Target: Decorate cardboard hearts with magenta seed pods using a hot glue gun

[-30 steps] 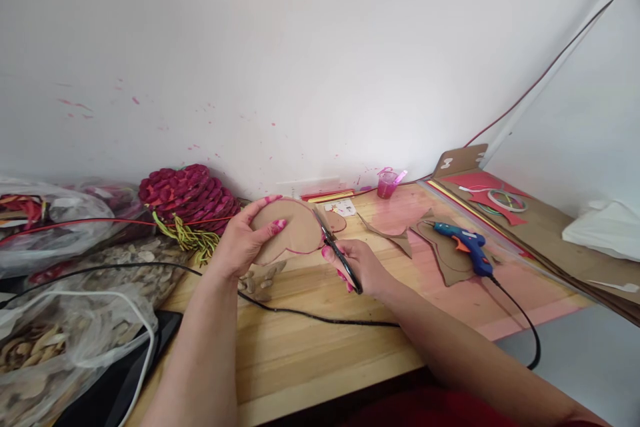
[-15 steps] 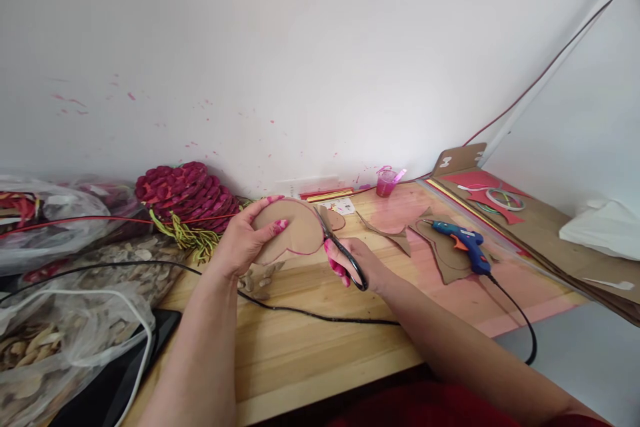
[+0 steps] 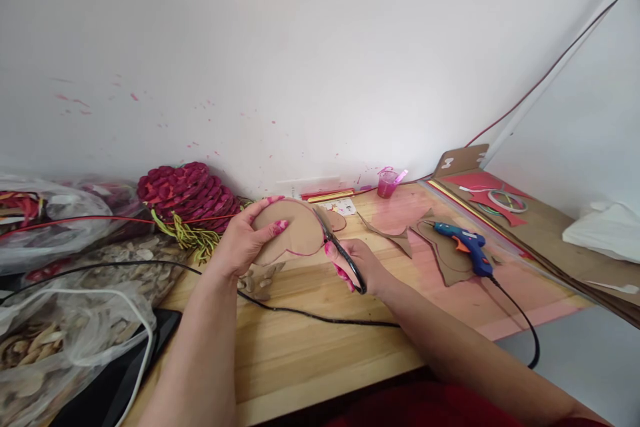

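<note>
My left hand [image 3: 245, 240] grips a rounded brown cardboard piece [image 3: 293, 230] with a pink drawn outline, held just above the wooden table [image 3: 320, 340]. My right hand [image 3: 363, 267] is closed round the black handles of a pair of scissors [image 3: 340, 250]. The scissor blades meet the right edge of the cardboard piece. A small cardboard offcut [image 3: 334, 219] lies just behind the blades.
A blue glue gun [image 3: 463, 243] lies on cardboard scraps [image 3: 440, 247] to the right, its black cable [image 3: 520, 320] trailing toward me. A pink cup [image 3: 387, 183] stands by the wall. Dark red woven pieces [image 3: 187, 193] and plastic bags [image 3: 55, 307] crowd the left. Another black cable [image 3: 300, 312] crosses the table.
The hands, cardboard and scissors have barely shifted. The scissor blades sit slightly further along the cardboard's right edge.
</note>
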Motion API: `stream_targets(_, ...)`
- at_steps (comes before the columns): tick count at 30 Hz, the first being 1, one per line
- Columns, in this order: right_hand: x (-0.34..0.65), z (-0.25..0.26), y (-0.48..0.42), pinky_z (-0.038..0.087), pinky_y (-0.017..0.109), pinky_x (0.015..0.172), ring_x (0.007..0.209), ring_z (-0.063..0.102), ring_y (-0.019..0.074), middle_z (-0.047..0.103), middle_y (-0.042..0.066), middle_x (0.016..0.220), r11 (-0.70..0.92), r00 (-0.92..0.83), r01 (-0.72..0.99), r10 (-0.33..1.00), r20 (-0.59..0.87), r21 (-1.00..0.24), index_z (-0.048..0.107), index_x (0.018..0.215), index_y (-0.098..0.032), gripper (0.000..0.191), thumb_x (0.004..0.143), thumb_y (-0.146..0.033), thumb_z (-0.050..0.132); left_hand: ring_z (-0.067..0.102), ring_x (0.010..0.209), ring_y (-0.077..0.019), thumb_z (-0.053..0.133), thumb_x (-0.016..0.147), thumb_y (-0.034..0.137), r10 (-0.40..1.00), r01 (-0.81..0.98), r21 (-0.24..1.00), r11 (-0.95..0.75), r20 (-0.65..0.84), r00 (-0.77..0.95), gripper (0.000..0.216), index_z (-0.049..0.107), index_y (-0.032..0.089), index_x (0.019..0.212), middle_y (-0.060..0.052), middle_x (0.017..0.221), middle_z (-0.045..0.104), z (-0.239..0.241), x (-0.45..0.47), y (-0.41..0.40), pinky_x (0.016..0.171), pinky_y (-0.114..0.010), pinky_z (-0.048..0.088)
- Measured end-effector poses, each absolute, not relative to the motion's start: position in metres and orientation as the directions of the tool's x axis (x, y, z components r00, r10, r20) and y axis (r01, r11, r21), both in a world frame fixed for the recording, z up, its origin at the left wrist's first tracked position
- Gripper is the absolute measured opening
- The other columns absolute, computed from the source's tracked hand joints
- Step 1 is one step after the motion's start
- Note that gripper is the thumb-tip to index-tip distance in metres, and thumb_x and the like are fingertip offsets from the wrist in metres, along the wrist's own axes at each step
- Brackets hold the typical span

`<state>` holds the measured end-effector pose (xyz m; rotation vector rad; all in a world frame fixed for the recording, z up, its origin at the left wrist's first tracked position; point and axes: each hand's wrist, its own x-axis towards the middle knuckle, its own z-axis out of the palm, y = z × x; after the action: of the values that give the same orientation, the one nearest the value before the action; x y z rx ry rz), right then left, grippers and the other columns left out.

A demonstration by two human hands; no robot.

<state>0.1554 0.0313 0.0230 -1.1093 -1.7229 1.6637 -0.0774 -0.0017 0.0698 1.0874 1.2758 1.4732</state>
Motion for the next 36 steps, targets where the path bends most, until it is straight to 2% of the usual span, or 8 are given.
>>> stream_targets(10,0.155,0.027,0.028,0.03,0.021,0.034,0.034,0.039,0.0075,0.041,-0.006,0.045,-0.01,-0.532,0.25,0.834,-0.146,-0.968,0.04,0.058,-0.02,0.051,0.082,-0.061,0.062,0.069,0.092,-0.0214,0.089,0.058,0.039,0.969,-0.049,0.995,-0.085,0.071,-0.238,0.076,0.064,0.02,0.127,-0.008,0.109,0.072,0.07,-0.08,-0.002,0.082,-0.033,0.056)
stream_targets(21,0.157,0.043,0.028,0.024,0.024,0.048,0.05,0.037,0.01,0.032,-0.004,0.052,0.257,-0.523,0.392,0.852,0.016,-0.883,0.042,0.055,-0.019,0.053,0.079,-0.062,0.062,0.069,0.091,-0.0209,0.089,0.058,0.038,0.974,-0.062,0.995,-0.079,0.064,-0.219,0.075,0.064,0.021,0.127,-0.008,0.109,0.072,0.07,-0.085,-0.003,0.079,-0.031,0.056)
stream_targets(23,0.156,0.043,0.027,0.026,0.023,0.046,0.047,0.038,0.0093,0.032,-0.005,0.05,0.211,-0.527,0.396,0.849,-0.033,-0.894,0.043,0.055,-0.019,0.053,0.078,-0.063,0.064,0.069,0.09,-0.0203,0.089,0.058,0.037,0.977,-0.064,0.995,-0.07,0.056,-0.206,0.076,0.064,0.021,0.127,-0.007,0.109,0.072,0.07,-0.086,-0.004,0.079,-0.031,0.056)
stream_targets(27,0.158,0.049,0.021,0.033,0.022,0.037,0.039,0.04,0.0083,0.044,-0.004,0.05,-0.019,-0.559,0.335,0.801,-0.215,-0.942,0.048,0.059,-0.019,0.053,0.077,-0.066,0.063,0.069,0.09,-0.0209,0.09,0.057,0.039,0.982,-0.077,0.995,-0.068,0.053,-0.179,0.077,0.064,0.02,0.127,-0.008,0.111,0.072,0.069,-0.087,-0.004,0.079,-0.031,0.056)
stream_targets(29,0.162,0.053,0.018,0.034,0.022,0.035,0.037,0.039,0.0071,0.045,-0.004,0.051,-0.088,-0.561,0.327,0.783,-0.268,-0.941,0.051,0.061,-0.017,0.054,0.08,-0.067,0.058,0.069,0.09,-0.0207,0.089,0.058,0.039,0.985,-0.07,0.995,-0.068,0.056,-0.162,0.077,0.064,0.021,0.128,-0.008,0.111,0.072,0.068,-0.086,-0.003,0.079,-0.031,0.056)
stream_targets(32,0.172,0.059,0.014,0.031,0.02,0.034,0.036,0.036,0.0054,0.043,-0.004,0.049,-0.102,-0.541,0.356,0.788,-0.294,-0.929,0.056,0.062,-0.015,0.057,0.086,-0.066,0.052,0.069,0.088,-0.02,0.089,0.058,0.039,0.989,-0.046,0.997,-0.065,0.058,-0.138,0.076,0.064,0.021,0.127,-0.008,0.11,0.073,0.066,-0.079,-0.002,0.076,-0.029,0.056)
stream_targets(36,0.187,0.058,0.006,0.026,0.02,0.035,0.037,0.038,0.0048,0.046,-0.003,0.052,-0.102,-0.51,0.362,0.81,-0.289,-0.926,0.058,0.063,-0.013,0.058,0.084,-0.067,0.055,0.069,0.087,-0.0208,0.089,0.058,0.04,0.993,-0.019,0.999,-0.05,0.048,-0.109,0.075,0.064,0.021,0.126,-0.007,0.106,0.074,0.066,-0.066,-0.001,0.075,-0.029,0.056)
